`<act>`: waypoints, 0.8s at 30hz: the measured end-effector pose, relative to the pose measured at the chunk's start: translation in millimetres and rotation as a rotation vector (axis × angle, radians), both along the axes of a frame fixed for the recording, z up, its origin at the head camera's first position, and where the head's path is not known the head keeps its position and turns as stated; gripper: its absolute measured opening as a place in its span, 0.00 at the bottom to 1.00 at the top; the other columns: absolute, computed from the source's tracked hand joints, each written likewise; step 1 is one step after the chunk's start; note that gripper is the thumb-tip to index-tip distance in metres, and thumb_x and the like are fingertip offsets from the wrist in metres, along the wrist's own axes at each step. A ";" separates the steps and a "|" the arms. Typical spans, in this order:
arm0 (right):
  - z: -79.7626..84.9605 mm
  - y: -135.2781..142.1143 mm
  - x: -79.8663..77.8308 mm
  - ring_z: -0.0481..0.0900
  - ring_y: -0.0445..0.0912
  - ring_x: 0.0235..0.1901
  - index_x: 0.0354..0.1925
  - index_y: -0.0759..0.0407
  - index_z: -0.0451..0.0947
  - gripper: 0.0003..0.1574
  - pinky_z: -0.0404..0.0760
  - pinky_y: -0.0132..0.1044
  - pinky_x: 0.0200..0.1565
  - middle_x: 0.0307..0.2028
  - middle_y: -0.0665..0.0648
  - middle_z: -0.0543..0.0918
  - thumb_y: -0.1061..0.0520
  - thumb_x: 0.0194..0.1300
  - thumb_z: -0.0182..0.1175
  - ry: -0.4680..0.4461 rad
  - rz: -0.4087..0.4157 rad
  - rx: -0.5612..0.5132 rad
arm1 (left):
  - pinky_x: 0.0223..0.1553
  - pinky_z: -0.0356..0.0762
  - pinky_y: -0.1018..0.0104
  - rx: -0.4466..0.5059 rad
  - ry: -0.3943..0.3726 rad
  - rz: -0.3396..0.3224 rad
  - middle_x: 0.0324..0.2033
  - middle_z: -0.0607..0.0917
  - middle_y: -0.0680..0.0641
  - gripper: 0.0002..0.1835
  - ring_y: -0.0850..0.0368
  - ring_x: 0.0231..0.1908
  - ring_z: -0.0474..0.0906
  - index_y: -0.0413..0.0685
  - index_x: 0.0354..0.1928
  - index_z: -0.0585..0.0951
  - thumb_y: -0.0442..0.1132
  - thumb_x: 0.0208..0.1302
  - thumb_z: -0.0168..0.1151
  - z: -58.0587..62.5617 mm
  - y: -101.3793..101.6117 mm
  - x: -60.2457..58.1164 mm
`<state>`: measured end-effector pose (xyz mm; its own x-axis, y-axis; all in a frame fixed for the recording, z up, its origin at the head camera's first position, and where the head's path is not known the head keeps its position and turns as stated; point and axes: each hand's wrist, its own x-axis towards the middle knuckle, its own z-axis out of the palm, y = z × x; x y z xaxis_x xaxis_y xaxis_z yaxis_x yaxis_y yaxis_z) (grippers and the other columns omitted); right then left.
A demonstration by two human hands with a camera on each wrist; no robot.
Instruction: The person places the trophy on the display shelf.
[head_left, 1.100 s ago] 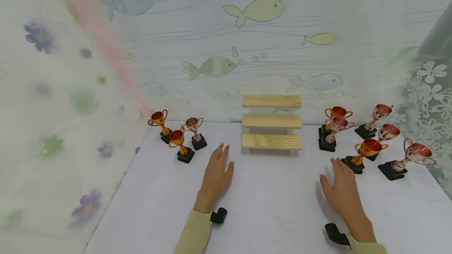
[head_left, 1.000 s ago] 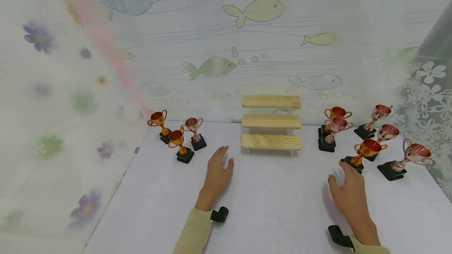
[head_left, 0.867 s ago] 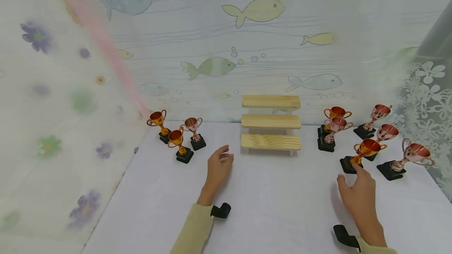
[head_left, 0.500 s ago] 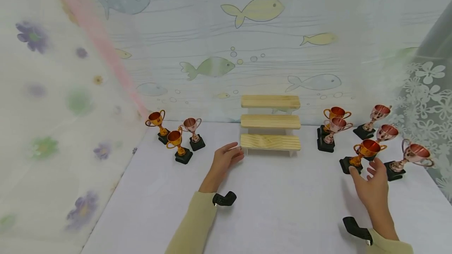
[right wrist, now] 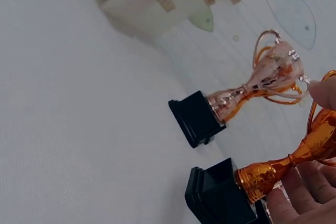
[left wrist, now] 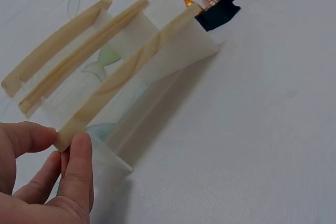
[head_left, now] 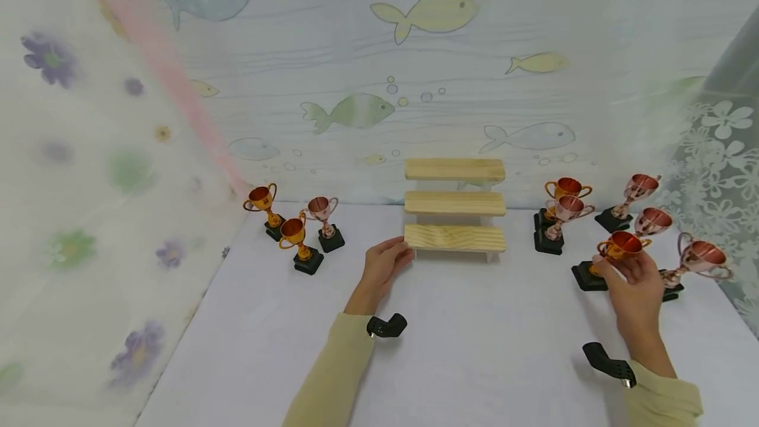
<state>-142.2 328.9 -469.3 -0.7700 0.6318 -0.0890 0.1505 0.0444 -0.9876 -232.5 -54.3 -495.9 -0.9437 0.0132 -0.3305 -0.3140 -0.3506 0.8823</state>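
A three-tier wooden stand with clear supports is at the back centre. At its left end my left hand pinches the lowest plank between thumb and fingers. On the right, my right hand holds a gold trophy cup round its stem and bowl. Its black base shows in the right wrist view, and the fingers are partly behind the cup. Just behind it is a rose-gold trophy; another rose-gold trophy is right of the hand, partly covered.
More trophies stand at the right back, including a rose-gold one and a gold one. Two gold trophies and a rose-gold trophy stand at the left. Patterned curtains border the white table.
My left hand moved right and forward to the stand and took its lowest plank. My right hand shifted right, then reached forward and closed round the gold trophy.
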 end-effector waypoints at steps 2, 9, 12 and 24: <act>1.9 1.2 0.1 0.72 0.37 0.57 0.76 0.49 0.61 0.43 0.73 0.13 0.55 0.67 0.49 0.74 0.57 0.68 0.67 0.022 -0.014 -0.065 | 0.48 0.86 0.70 0.011 -0.006 0.010 0.43 0.84 0.40 0.20 0.60 0.39 0.84 0.26 0.61 0.76 0.28 0.70 0.59 -1.0 0.9 -0.7; 6.2 2.7 0.9 0.75 0.35 0.51 0.75 0.51 0.62 0.43 0.76 0.11 0.46 0.57 0.46 0.78 0.58 0.67 0.68 0.079 -0.042 -0.144 | 0.50 0.85 0.69 0.055 -0.020 0.049 0.52 0.81 0.34 0.20 0.59 0.41 0.84 0.25 0.61 0.76 0.26 0.68 0.59 -4.8 3.5 -3.8; 6.3 2.9 1.5 0.76 0.34 0.48 0.74 0.52 0.64 0.42 0.75 0.10 0.42 0.52 0.43 0.79 0.57 0.67 0.68 0.085 -0.044 -0.140 | 0.50 0.85 0.69 0.058 -0.017 0.057 0.53 0.81 0.33 0.20 0.59 0.41 0.84 0.25 0.61 0.76 0.25 0.67 0.59 -6.2 4.4 -5.0; 8.4 -6.6 4.8 0.78 0.35 0.46 0.60 0.53 0.77 0.29 0.77 0.11 0.42 0.48 0.42 0.81 0.64 0.62 0.71 0.161 -0.029 -0.040 | 0.51 0.85 0.68 0.026 -0.023 0.061 0.54 0.82 0.33 0.19 0.59 0.41 0.84 0.27 0.59 0.78 0.26 0.67 0.59 -5.0 6.1 -6.6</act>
<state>-137.4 322.3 -460.9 -0.7580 0.6522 0.0089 -0.0092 0.0029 -1.0000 -239.1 -48.2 -500.9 -0.9352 -0.0352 -0.3524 -0.3114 -0.3925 0.8655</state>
